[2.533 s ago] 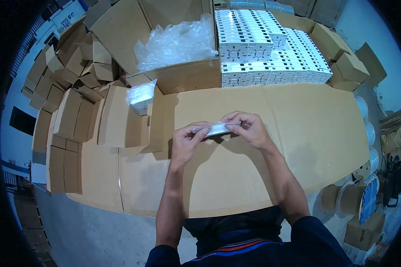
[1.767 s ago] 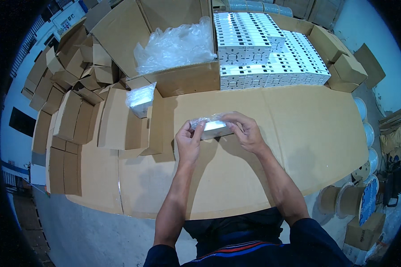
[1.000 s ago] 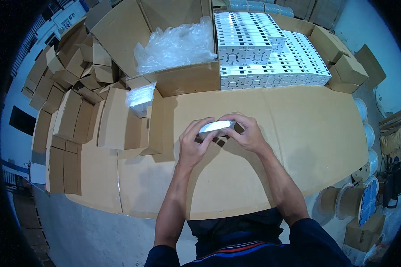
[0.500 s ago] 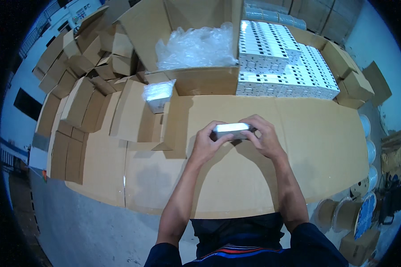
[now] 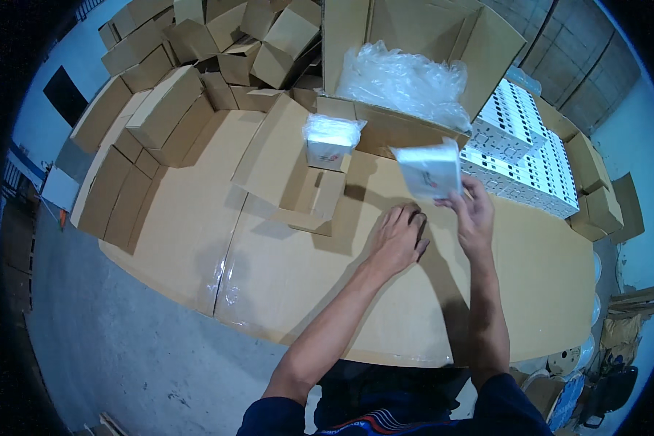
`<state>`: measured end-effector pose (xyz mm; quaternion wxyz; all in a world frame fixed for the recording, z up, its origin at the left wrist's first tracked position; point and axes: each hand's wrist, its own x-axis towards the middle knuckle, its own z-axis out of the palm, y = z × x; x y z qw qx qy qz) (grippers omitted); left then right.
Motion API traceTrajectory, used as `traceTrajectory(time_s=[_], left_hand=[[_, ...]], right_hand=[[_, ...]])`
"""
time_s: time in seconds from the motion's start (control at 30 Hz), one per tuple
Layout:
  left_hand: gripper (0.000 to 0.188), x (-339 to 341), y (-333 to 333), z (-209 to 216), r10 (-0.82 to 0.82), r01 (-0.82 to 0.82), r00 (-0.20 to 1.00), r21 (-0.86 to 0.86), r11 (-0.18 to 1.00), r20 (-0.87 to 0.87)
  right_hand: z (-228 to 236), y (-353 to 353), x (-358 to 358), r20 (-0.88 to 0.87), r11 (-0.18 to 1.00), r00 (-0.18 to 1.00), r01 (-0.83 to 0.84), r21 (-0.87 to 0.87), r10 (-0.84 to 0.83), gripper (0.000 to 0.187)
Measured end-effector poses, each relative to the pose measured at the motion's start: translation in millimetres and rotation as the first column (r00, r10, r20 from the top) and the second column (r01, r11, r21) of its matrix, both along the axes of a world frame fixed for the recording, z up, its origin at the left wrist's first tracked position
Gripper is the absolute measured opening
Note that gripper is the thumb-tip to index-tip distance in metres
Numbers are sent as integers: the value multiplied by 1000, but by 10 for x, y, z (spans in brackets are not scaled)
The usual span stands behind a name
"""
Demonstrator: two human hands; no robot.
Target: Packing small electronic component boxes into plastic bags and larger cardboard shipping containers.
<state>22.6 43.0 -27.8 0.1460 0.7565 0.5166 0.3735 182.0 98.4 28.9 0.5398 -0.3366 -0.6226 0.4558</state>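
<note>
Held up by its lower corner, a small white box in a clear plastic bag is pinched in the fingers of my right hand. My left hand is low over the cardboard-covered table, its fingers bent and its thumb apart, with nothing visible in it. To its left stands an open brown carton. At the far end of that carton are white boxes wrapped in clear plastic; the near part of its inside shows bare cardboard.
Behind, a large open carton holds a heap of clear plastic bags. White patterned boxes are stacked at the far right. Several open cartons crowd the left and back. Spools are on the floor at the right.
The box was between both hands; now my right hand alone holds it, raised and turned, with plastic around it. My left hand has let go and moved lower. The view has swung left.
</note>
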Motion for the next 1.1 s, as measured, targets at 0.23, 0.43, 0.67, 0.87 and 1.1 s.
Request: traceTrajectory(time_s=[0.23, 0.43, 0.67, 0.87, 1.1], left_hand=[[47, -171, 48, -92, -29, 24, 997, -65, 998, -78], [48, -263, 25, -147, -30, 30, 1000, -18, 999, 8], [45, -391, 39, -171, -29, 25, 998, 66, 997, 52], [47, -400, -8, -193, -19, 19, 1000, 20, 1000, 25], [51, -345, -13, -53, -41, 6, 981, -180, 984, -191]], right_hand=[[188, 525, -1497, -123, 966, 959, -257, 14, 257, 29], [128, 753, -1668, 54, 941, 940, -336, -36, 337, 28], [401, 784, -1746, 468, 948, 853, -306, 90, 231, 22], [560, 704, -1813, 693, 894, 720, -322, 311, 18, 23], [369, 657, -1911, 701, 768, 691, -348, 538, -178, 23]])
